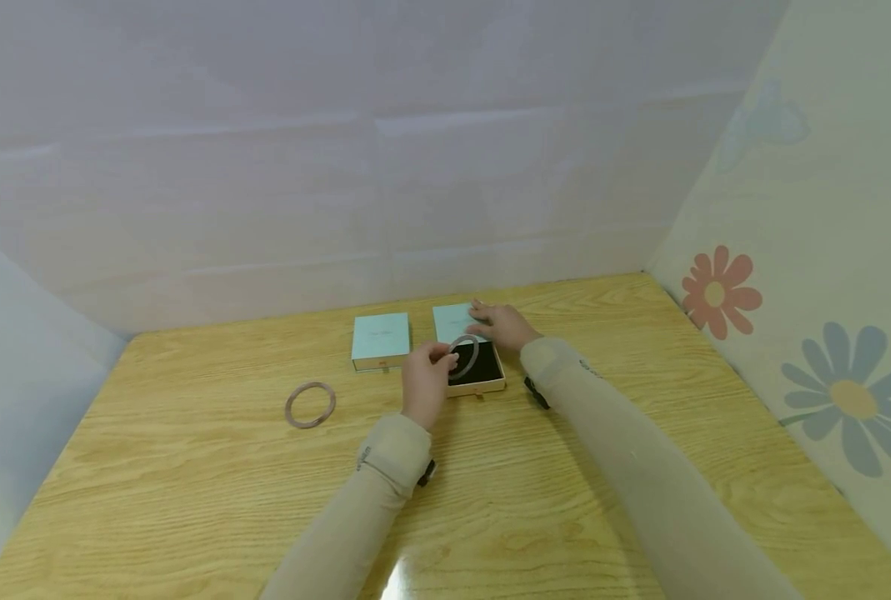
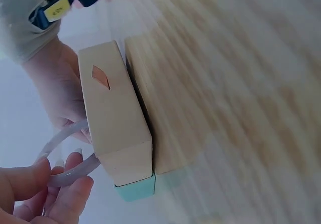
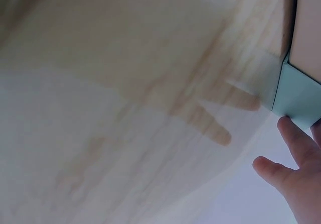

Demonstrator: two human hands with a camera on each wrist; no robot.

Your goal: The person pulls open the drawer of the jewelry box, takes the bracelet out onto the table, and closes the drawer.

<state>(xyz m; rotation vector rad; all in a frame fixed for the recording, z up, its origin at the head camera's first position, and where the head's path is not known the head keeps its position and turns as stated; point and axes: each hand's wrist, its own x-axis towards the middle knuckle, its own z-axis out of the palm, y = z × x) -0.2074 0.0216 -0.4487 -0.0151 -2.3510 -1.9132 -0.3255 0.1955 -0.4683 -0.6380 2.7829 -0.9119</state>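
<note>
Between thumb and fingers my left hand pinches a translucent purplish bangle, tilted up over the black-lined drawer of a box. In the left wrist view the bangle stands beside the pale drawer front, held by the left fingers. The drawer is pulled out of its light blue sleeve. On that sleeve my right hand rests with its fingers spread; in the right wrist view the fingers touch the sleeve's side.
A second light blue box, closed, stands left of the one with the drawer out. Another purplish bangle lies flat on the wooden table to the left. Patterned cloth walls border the table at the back and sides.
</note>
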